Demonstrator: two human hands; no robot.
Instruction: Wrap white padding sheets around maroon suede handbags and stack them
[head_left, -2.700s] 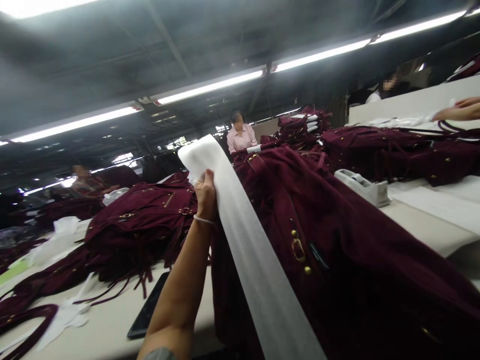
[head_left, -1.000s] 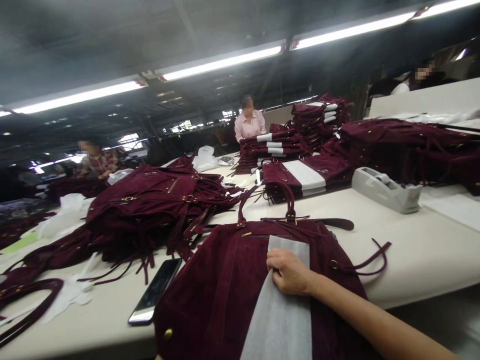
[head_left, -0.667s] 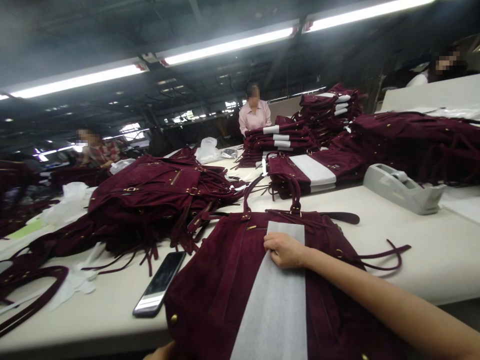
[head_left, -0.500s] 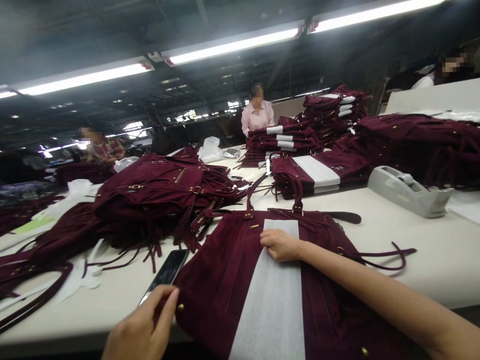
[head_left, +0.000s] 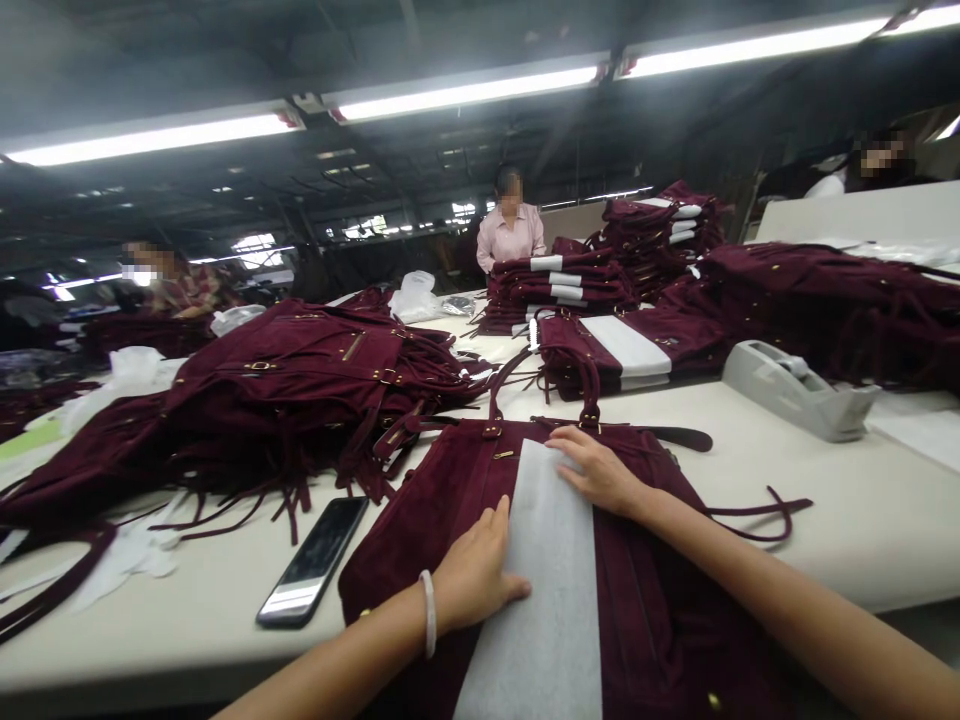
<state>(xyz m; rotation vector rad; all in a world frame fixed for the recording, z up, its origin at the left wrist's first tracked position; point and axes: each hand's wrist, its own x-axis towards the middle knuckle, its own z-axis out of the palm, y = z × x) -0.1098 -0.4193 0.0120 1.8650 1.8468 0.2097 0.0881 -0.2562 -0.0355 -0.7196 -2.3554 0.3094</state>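
Note:
A maroon bag [head_left: 420, 530] with two handles lies flat at the front of the table. Down its middle runs a white paper strip [head_left: 551, 600]. My left hand [head_left: 480, 565] rests on the strip's left edge and the bag, fingers extended and thumb spread over the paper. Near the strip's top right corner is my right hand [head_left: 596, 470], its fingers apart and touching the paper. Neither hand grips anything. Just left of the bag lies a black phone [head_left: 315, 560].
A grey tape dispenser [head_left: 799, 390] stands at the right. Heaped maroon bags [head_left: 285, 390] lie at the left, with stacked bags [head_left: 562, 285] further back. A person in a pink shirt [head_left: 511, 238] stands behind the stacks; other people are further off.
My left hand has moved right from the bag's left edge onto the paper strip. My right hand has shifted slightly right and opened its fingers. More of the phone shows.

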